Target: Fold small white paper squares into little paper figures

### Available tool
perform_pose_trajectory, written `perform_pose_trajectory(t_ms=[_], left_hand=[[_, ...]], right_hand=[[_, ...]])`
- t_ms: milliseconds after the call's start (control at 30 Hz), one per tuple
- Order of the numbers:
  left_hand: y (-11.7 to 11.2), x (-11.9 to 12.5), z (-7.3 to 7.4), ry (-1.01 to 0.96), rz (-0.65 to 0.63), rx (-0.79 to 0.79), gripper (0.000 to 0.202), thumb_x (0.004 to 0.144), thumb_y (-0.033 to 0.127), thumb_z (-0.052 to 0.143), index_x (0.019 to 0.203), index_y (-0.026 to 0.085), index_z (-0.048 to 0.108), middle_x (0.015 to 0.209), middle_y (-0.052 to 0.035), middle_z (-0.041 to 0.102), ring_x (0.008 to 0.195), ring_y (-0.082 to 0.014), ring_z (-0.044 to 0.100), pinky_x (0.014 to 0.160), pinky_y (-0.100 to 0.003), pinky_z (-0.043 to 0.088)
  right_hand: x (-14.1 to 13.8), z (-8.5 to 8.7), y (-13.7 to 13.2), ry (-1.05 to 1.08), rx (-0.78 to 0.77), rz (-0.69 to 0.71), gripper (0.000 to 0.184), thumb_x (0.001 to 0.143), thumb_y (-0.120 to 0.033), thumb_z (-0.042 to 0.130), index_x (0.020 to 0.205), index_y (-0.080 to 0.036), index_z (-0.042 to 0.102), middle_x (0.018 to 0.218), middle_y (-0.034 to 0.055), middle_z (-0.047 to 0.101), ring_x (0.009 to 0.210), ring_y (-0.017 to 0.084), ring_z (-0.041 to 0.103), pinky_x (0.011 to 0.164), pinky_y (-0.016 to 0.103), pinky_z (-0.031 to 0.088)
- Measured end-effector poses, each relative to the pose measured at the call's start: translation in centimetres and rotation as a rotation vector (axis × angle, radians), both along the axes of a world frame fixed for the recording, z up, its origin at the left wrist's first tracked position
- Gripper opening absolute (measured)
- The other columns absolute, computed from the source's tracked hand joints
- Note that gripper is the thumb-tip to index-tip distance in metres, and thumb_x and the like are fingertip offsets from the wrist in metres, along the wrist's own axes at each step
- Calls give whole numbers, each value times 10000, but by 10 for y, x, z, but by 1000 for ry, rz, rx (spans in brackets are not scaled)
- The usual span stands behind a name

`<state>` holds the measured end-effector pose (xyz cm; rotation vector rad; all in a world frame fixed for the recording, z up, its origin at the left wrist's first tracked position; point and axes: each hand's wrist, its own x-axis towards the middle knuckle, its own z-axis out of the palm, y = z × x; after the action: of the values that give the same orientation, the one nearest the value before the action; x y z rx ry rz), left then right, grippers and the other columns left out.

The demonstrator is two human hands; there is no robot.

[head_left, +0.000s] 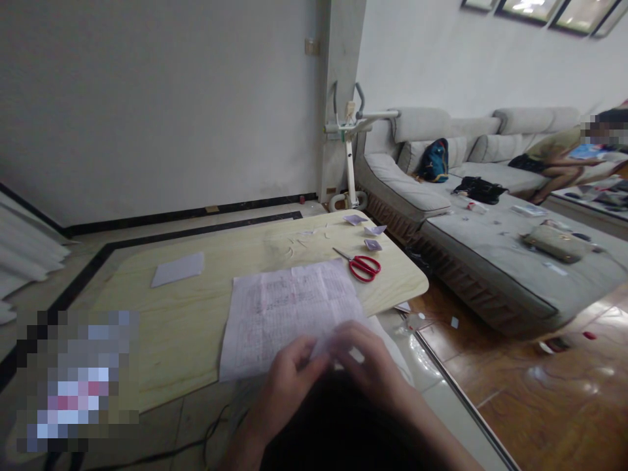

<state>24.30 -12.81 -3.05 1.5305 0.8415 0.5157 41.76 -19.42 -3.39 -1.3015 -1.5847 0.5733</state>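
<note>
My left hand (293,371) and my right hand (367,358) meet over the near edge of the table (167,340). Between their closed fingertips is a small piece of whitish paper (320,345), blurred and partly hidden, so its shape is unclear. Under and beyond the hands lies a creased printed sheet (287,307). Scissors (363,267) with red handles rest just past its far right corner, blades pointing left. Three small folded paper shapes (373,244) sit near the table's far right end.
Thin paper scraps (294,245) lie beyond the sheet, and a white paper stack (177,269) is at the left. A grey sofa (495,255) holding bags stands at the right, with a seated person (552,154) farther back. Exercise equipment (350,157) stands by the wall.
</note>
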Motion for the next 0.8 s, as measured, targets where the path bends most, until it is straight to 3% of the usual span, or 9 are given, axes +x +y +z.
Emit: perform_pose_trajectory(t_ms=[67, 200, 333, 367, 600, 800], left_hand=[[0, 1, 0, 8, 49, 0, 229, 927, 391, 584, 919, 179, 672, 820, -14, 722, 795, -202, 688, 699, -276, 516], [1, -1, 2, 33, 93, 54, 240, 925, 394, 588, 911, 180, 698, 794, -21, 738, 776, -214, 704, 684, -282, 531], [1, -3, 3, -33, 35, 96, 274, 942, 410, 576, 958, 190, 740, 859, -35, 765, 837, -221, 719, 747, -284, 545], [1, -3, 3, -36, 25, 105, 286, 947, 415, 570, 958, 193, 749, 866, -36, 770, 837, -219, 718, 747, -281, 545], [0, 0, 4, -16, 39, 32, 248, 897, 401, 625, 947, 189, 744, 855, -29, 767, 823, -225, 718, 731, -284, 550], [1, 0, 2, 15, 81, 89, 307, 929, 414, 551, 781, 179, 684, 738, -20, 707, 736, -206, 684, 656, -265, 523]], right_hand=[[-1, -3, -2, 8, -39, -60, 23, 917, -205, 615, 923, -197, 636, 859, 41, 660, 774, 176, 611, 717, 293, 510], [-2, 1, -4, 45, -142, -153, 376, 807, -234, 719, 1164, -200, 609, 1001, 61, 706, 898, 214, 649, 809, 333, 526], [-2, 11, -2, 71, -184, -78, 81, 839, -244, 682, 889, -183, 701, 825, 30, 719, 777, 186, 645, 738, 294, 508], [-1, 13, -1, 81, -195, -74, 78, 843, -252, 678, 831, -180, 704, 789, 27, 716, 750, 182, 638, 717, 288, 501], [-5, 5, 5, 337, -366, -178, 175, 778, -332, 728, 767, -162, 692, 678, 18, 674, 641, 176, 601, 587, 271, 457], [-6, 8, 8, 408, -421, -135, 319, 819, -464, 687, 729, -159, 658, 611, 2, 626, 570, 147, 556, 547, 252, 418]])
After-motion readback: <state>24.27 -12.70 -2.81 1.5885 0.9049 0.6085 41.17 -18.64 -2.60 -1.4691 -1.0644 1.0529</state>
